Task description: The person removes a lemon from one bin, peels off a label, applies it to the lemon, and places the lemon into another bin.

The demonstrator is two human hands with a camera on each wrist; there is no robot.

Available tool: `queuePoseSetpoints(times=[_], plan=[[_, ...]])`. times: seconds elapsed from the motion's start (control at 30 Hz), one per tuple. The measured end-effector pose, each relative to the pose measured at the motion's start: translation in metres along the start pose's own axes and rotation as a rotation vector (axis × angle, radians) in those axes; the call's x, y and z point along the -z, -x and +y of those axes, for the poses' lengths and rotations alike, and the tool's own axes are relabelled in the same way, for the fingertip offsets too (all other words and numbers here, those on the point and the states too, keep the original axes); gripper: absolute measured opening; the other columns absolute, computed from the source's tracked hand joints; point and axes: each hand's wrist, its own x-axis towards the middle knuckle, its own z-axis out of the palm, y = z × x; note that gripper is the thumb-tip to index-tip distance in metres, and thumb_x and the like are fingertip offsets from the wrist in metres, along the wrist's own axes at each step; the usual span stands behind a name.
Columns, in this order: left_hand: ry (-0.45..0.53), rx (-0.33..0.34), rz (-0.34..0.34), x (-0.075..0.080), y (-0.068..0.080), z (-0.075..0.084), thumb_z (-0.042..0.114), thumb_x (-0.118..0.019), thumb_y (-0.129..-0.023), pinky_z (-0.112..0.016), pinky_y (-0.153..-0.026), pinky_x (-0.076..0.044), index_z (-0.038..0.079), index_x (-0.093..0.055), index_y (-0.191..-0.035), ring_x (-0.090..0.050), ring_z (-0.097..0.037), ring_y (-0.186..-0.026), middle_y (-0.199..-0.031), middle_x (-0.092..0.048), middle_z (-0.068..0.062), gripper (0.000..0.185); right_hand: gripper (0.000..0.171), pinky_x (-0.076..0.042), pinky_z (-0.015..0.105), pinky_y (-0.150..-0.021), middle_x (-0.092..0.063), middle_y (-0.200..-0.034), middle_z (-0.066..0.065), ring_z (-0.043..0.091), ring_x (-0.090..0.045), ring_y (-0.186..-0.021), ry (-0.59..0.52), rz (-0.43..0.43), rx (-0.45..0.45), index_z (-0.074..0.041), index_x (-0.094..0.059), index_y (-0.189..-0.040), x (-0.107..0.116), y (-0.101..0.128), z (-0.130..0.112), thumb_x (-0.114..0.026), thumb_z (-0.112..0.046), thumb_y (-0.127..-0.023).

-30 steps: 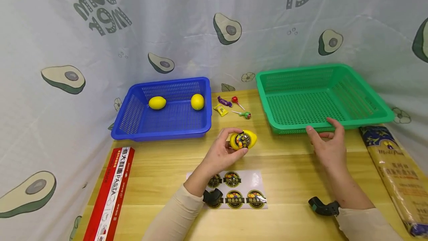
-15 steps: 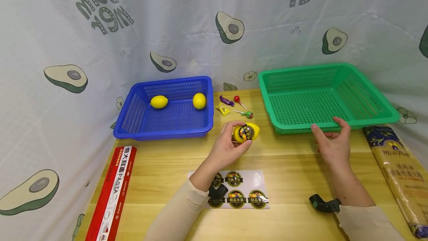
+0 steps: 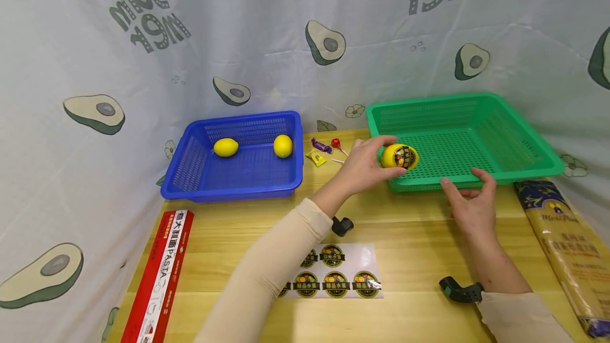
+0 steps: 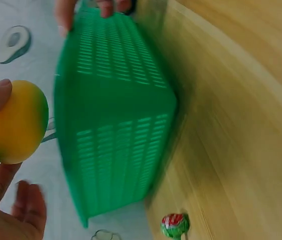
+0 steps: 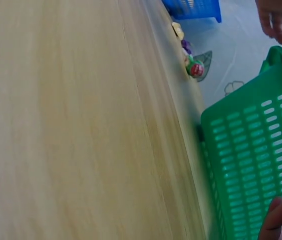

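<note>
My left hand (image 3: 367, 165) holds a lemon (image 3: 394, 156) between thumb and fingers, above the front left part of the green basket (image 3: 388, 173). A round black fruit sticker (image 3: 406, 158) is on the lemon's side; in the left wrist view the lemon's (image 4: 18, 125) bare side shows. My right hand (image 3: 472, 208) grips the green basket's front rim, with some fingertips against the outer wall. The right wrist view shows those fingers (image 5: 281, 217) by the slotted wall. Two more lemons, one on the left (image 3: 225, 147) and one on the right (image 3: 283, 146), lie in the blue basket (image 3: 233, 195).
A sheet of round stickers (image 3: 335, 271) lies on the table, partly under my left sleeve. Wrapped candies (image 3: 321, 145) and lollipops (image 3: 336, 143) sit between the baskets. A red pasta box (image 3: 159, 274) is at the left, a pasta bag (image 3: 564, 247) at the right.
My left hand has carried the lemon rightward and away from me, from over the table to over the green basket. The right hand stays at the basket's rim.
</note>
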Motion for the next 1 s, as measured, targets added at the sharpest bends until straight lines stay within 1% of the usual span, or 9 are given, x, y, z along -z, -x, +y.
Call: queuePoseSetpoints(times=[0.1,0.17,0.27,0.37,0.47,0.6,0.73,0.87,1.0], plan=[[-0.094,0.037,-0.03,-0.006,-0.016,0.003,0.053,-0.079,-0.085,-0.023,-0.082,-0.036,0.029,-0.056,-0.143,-0.044,-0.01,-0.104,-0.141,-0.062,0.014,0.067,0.079,-0.053,0.024,-0.053,-0.051,-0.091,-0.004,0.0,-0.062,-0.061,0.001,0.011,0.013,-0.029,-0.018,-0.158,-0.004,-0.001,-0.001,-0.065,-0.046,-0.097],[-0.129,0.058,-0.043,-0.011,-0.023,0.003,0.055,-0.08,-0.084,-0.022,-0.082,-0.034,0.031,-0.057,-0.141,-0.043,-0.009,-0.102,-0.137,-0.064,0.017,0.066,0.078,-0.052,0.024,-0.053,-0.052,-0.09,-0.005,0.0,-0.061,-0.06,0.009,0.018,0.014,-0.029,-0.019,-0.157,-0.005,-0.001,-0.001,-0.065,-0.046,-0.096],[-0.172,0.096,-0.057,-0.016,-0.03,0.003,0.057,-0.08,-0.082,-0.023,-0.083,-0.034,0.035,-0.058,-0.139,-0.04,-0.01,-0.101,-0.133,-0.065,0.02,0.065,0.078,-0.052,0.024,-0.053,-0.052,-0.088,-0.006,0.002,-0.061,-0.06,0.009,0.019,0.021,-0.028,-0.02,-0.157,-0.007,-0.001,-0.001,-0.065,-0.046,-0.097],[-0.198,0.135,-0.07,-0.021,-0.033,0.004,0.059,-0.08,-0.081,-0.025,-0.084,-0.032,0.039,-0.058,-0.138,-0.039,-0.011,-0.101,-0.13,-0.066,0.022,0.064,0.078,-0.053,0.024,-0.053,-0.053,-0.088,-0.006,0.002,-0.061,-0.061,0.002,0.013,0.027,-0.028,-0.02,-0.157,-0.007,-0.001,-0.001,-0.066,-0.045,-0.097],[-0.208,0.163,-0.069,-0.024,-0.033,0.004,0.061,-0.08,-0.08,-0.027,-0.084,-0.029,0.041,-0.058,-0.137,-0.037,-0.012,-0.1,-0.129,-0.066,0.023,0.064,0.078,-0.053,0.024,-0.053,-0.053,-0.088,-0.006,0.003,-0.062,-0.061,-0.001,0.009,0.03,-0.028,-0.02,-0.157,-0.006,-0.001,0.0,-0.066,-0.045,-0.096],[-0.203,0.173,-0.051,-0.026,-0.032,0.004,0.063,-0.08,-0.079,-0.03,-0.084,-0.027,0.041,-0.058,-0.136,-0.037,-0.012,-0.099,-0.127,-0.067,0.023,0.064,0.079,-0.053,0.025,-0.053,-0.052,-0.09,-0.005,0.004,-0.062,-0.062,0.0,0.004,0.038,-0.028,-0.02,-0.157,-0.007,-0.001,0.0,-0.066,-0.047,-0.096],[-0.181,0.174,-0.049,-0.025,-0.031,0.003,0.064,-0.079,-0.08,-0.03,-0.086,-0.027,0.04,-0.057,-0.137,-0.037,-0.012,-0.1,-0.133,-0.064,0.023,0.066,0.079,-0.053,0.026,-0.054,-0.051,-0.092,-0.003,0.004,-0.062,-0.064,0.006,-0.004,0.04,-0.031,-0.018,-0.158,-0.006,-0.001,0.0,-0.065,-0.048,-0.096],[-0.155,0.157,-0.053,-0.021,-0.025,0.004,0.064,-0.075,-0.083,-0.03,-0.088,-0.029,0.038,-0.057,-0.139,-0.039,-0.01,-0.101,-0.138,-0.062,0.021,0.064,0.078,-0.053,0.026,-0.055,-0.051,-0.093,-0.003,0.004,-0.061,-0.064,0.012,-0.004,0.028,-0.033,-0.018,-0.157,-0.004,0.0,0.0,-0.064,-0.05,-0.096],[-0.136,0.101,-0.057,-0.013,-0.012,0.005,0.059,-0.072,-0.089,-0.03,-0.088,-0.031,0.034,-0.059,-0.138,-0.043,-0.011,-0.106,-0.137,-0.063,0.016,0.057,0.078,-0.052,0.024,-0.056,-0.05,-0.093,-0.004,0.002,-0.061,-0.064,0.017,0.005,0.006,-0.034,-0.018,-0.157,0.001,0.001,-0.001,-0.064,-0.051,-0.096]])
